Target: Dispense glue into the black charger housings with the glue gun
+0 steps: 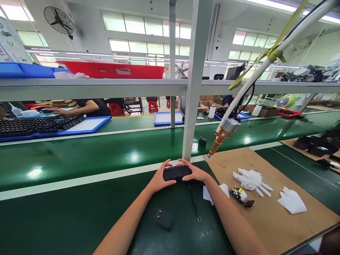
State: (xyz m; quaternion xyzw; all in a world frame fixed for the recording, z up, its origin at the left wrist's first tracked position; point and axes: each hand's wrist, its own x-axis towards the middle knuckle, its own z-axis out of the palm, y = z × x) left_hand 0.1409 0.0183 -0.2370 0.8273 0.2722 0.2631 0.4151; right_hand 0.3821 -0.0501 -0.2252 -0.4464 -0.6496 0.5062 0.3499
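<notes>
A row of black plastic charger housings [176, 173] is between my two hands, just above or on the dark green bench. My left hand [162, 177] grips its left end, thumb along the near side. My right hand [196, 173] closes on the right end, with its thumb across the near face. Small light points show along the far top edge; what they are I cannot make out. A pair of tweezers [195, 204] lies below my right hand, tips toward me. Nearer me sits a black plug adapter [163, 219] with two prongs.
A brown board [265, 216] at right bears white gloves [252, 181], a folded white cloth [292, 201] and a circuit assembly [241, 196]. An orange-tipped tool [219, 141] hangs from a pole. A metal post [192, 106] rises ahead. Another adapter [202, 141] stands on the green belt.
</notes>
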